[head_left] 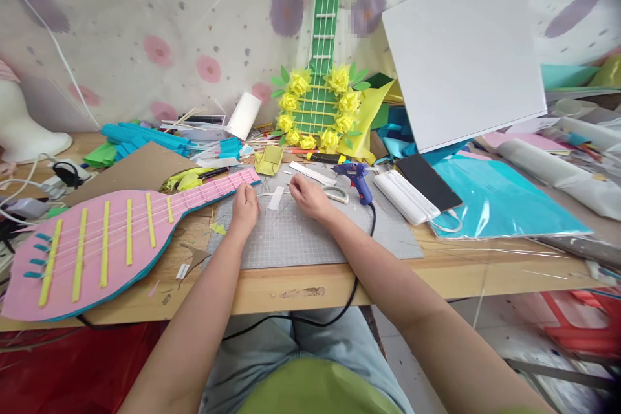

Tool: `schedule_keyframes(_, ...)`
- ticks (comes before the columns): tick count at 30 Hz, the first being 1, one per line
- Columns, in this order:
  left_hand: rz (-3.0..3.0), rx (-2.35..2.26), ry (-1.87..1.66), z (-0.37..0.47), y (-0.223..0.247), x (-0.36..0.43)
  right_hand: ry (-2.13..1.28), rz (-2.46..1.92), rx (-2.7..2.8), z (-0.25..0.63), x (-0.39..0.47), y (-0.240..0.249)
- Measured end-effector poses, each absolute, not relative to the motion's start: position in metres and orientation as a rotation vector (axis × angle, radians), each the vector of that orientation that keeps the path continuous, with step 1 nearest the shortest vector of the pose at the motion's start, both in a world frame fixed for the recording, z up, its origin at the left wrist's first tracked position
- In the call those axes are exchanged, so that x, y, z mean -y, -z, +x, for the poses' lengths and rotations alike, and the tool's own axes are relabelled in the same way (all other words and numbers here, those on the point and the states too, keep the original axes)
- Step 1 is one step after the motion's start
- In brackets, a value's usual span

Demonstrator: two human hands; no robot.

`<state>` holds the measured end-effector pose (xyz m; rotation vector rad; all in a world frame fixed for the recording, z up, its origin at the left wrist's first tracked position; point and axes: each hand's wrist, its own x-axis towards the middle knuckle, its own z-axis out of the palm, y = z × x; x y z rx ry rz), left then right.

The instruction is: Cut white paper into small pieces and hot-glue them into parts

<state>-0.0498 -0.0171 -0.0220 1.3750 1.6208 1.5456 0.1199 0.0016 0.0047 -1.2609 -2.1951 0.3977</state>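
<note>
My left hand point(244, 207) rests on the grey cutting mat point(310, 239), its fingers closed on a thin white stick right beside the neck end of the pink cardboard guitar point(107, 242). My right hand point(308, 195) pinches the other end of that thin white stick point(274, 194) over the mat. A small white paper strip point(276, 198) lies between the two hands. The pink guitar, with yellow frets and a teal edge, lies flat at the left of the wooden table point(466, 265).
A blue glue gun point(358, 178) stands just right of my right hand, its black cord running off the table edge. Scissors point(336, 193), a white power bank point(405, 196), a black phone point(429, 181), teal paper point(499, 200) and a white board point(466, 52) lie right. A green guitar with yellow flowers point(320, 77) leans behind.
</note>
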Motion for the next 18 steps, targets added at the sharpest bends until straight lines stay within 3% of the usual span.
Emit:
schedule_keyframes(7,1.19,-1.519,-1.614,-0.068,0.006,0.025,-0.279,-1.098,2.488,0.132,-0.006,0.001)
schedule_keyframes(18,1.165,-1.698,-1.751,-0.089,0.018,0.013,-0.24,-1.03,2.72,0.131,-0.011,0.003)
